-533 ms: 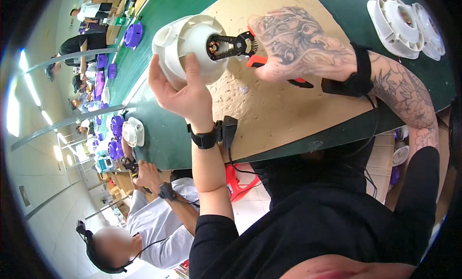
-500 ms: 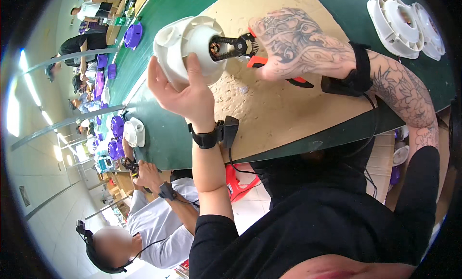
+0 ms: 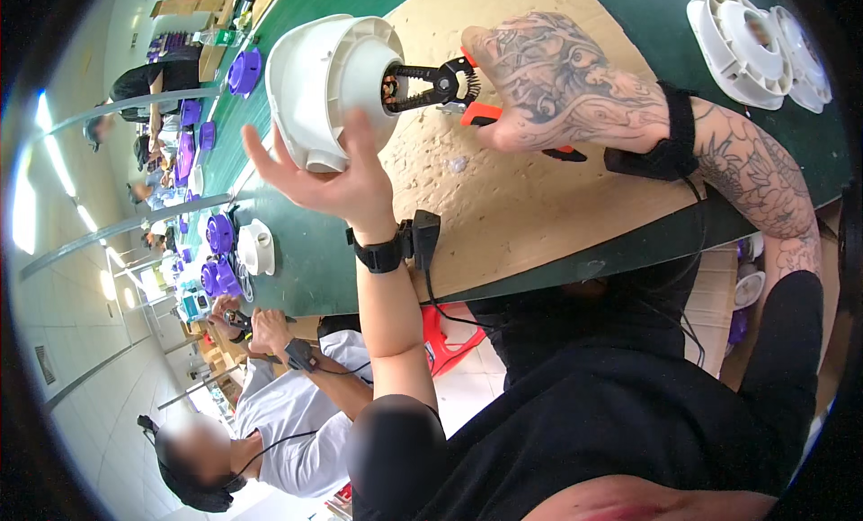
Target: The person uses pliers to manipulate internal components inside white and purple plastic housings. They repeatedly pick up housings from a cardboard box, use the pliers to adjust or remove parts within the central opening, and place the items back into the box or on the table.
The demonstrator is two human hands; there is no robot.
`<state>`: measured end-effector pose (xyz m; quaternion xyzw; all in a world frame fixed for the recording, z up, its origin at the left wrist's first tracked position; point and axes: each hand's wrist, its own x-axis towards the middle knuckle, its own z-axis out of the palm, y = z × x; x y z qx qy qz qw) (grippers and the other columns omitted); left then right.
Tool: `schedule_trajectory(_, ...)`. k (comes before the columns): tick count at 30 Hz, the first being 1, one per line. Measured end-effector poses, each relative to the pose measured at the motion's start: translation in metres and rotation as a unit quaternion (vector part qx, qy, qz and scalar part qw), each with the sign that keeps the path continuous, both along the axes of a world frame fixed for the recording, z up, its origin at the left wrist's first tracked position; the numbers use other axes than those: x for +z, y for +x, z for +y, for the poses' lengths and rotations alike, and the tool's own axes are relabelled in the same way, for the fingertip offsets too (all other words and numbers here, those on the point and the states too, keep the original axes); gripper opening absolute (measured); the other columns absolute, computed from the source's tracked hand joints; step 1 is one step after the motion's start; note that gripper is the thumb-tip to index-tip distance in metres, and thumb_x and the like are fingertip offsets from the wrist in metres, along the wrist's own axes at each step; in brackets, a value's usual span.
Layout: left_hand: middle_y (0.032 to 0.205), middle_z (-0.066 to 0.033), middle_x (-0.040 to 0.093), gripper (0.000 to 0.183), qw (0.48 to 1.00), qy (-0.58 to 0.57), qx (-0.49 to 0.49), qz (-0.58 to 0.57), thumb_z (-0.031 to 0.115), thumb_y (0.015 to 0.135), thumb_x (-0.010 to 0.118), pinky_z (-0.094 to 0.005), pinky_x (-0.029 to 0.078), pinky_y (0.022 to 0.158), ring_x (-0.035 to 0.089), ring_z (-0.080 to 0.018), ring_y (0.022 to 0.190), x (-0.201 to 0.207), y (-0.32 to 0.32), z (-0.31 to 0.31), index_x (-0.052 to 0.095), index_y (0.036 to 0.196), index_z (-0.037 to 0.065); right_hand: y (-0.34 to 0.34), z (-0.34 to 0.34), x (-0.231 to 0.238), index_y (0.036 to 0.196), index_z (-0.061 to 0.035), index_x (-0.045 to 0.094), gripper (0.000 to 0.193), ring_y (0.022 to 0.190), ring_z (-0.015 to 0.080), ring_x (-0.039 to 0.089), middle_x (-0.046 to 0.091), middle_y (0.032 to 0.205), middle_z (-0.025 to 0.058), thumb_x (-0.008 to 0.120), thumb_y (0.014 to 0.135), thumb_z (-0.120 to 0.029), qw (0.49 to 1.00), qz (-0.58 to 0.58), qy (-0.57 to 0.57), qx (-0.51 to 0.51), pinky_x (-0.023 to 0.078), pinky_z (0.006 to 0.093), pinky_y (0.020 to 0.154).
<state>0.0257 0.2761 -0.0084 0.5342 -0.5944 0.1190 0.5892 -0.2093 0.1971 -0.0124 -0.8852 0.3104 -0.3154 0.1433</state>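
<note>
One cover (image 3: 310,85) of smooth, faintly glossy white plastic; pliers (image 3: 444,84) of dark metal with orange plastic grips (image 3: 483,115); a sheet (image 3: 530,211) of matt brown cardboard, rough and dented; smooth green table top (image 3: 310,283); worker's shirt (image 3: 593,422), matt black cloth.

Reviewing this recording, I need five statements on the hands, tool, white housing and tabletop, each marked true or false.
1. The right hand holds pliers with red-orange and black handles. True.
2. The left hand is spread open at the white housing. True.
3. The pliers' jaws are well away from the housing. False: their tips are at its round opening, by copper-coloured parts.
4. Two white parts lie on the green tabletop at the upper right. True.
5. Only bare green tabletop lies beneath the pliers. False: a brown sheet lies there.
</note>
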Motion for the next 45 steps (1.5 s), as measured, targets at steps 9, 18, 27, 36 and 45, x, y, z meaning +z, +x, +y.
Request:
schedule_trajectory(9, 0.124, -0.0222, 0.063, 0.069, 0.999, -0.007, 0.004, 0.048, 0.025, 0.087, 0.084, -0.0373, 0.059, 0.089, 0.065, -0.0284, 0.109, -0.005, -0.007, -0.002, 0.049, 0.134, -0.01, -0.001, -0.004, 0.009, 0.099, 0.0009, 0.064, 0.053, 0.074, 0.0349, 0.068, 0.064, 0.071, 0.0173, 0.078, 0.066, -0.038, 0.992, 0.067, 0.104, 0.013, 0.052, 0.0435, 0.07)
schedule_trajectory(18, 0.126, -0.0202, 0.061, 0.068, 0.985, -0.049, -0.073, 0.149, 0.025, 0.089, 0.082, -0.0372, 0.054, 0.093, 0.063, -0.025, 0.111, -0.005, -0.006, -0.013, 0.047, 0.136, -0.01, 0.006, -0.002, 0.034, 0.097, 0.0004, 0.069, 0.058, 0.068, 0.0242, 0.056, 0.061, 0.079, 0.0097, 0.074, 0.062, -0.045, 0.861, 0.058, 0.48, 0.157, 0.043, 0.0342, 0.06)
schedule_trajectory(27, 0.11, -0.0085, 0.069, 0.035, 0.874, 0.118, -0.109, 0.459, 0.023, 0.099, 0.067, -0.0294, 0.055, 0.078, 0.068, -0.0153, 0.094, 0.008, 0.028, -0.026, 0.062, 0.125, 0.001, -0.015, -0.015, 0.022, 0.095, 0.0009, 0.065, 0.05, 0.078, 0.0306, 0.065, 0.065, 0.081, 0.0171, 0.078, 0.066, -0.038, 0.996, 0.068, 0.051, 0.027, 0.049, 0.0419, 0.071)
schedule_trajectory(36, 0.112, -0.0169, 0.069, 0.047, 0.889, 0.228, -0.084, 0.389, 0.012, 0.095, 0.072, -0.0323, 0.058, 0.084, 0.069, -0.0211, 0.098, 0.014, 0.009, -0.014, 0.052, 0.134, -0.006, -0.011, -0.013, -0.003, 0.112, -0.0005, 0.06, 0.053, 0.103, 0.0347, 0.056, 0.059, 0.104, 0.0202, 0.072, 0.076, -0.037, 0.989, 0.016, -0.144, 0.021, 0.04, 0.0488, 0.092)
schedule_trajectory(45, 0.108, -0.0188, 0.07, 0.055, 0.916, 0.196, -0.11, 0.333, 0.006, 0.092, 0.074, -0.0296, 0.058, 0.077, 0.071, -0.0208, 0.091, 0.017, 0.007, -0.004, 0.046, 0.138, 0.0, -0.013, -0.005, -0.006, 0.128, -0.0019, 0.055, 0.056, 0.127, 0.0387, 0.048, 0.052, 0.128, 0.0233, 0.065, 0.086, -0.037, 0.981, -0.011, -0.189, 0.037, 0.03, 0.0557, 0.113)
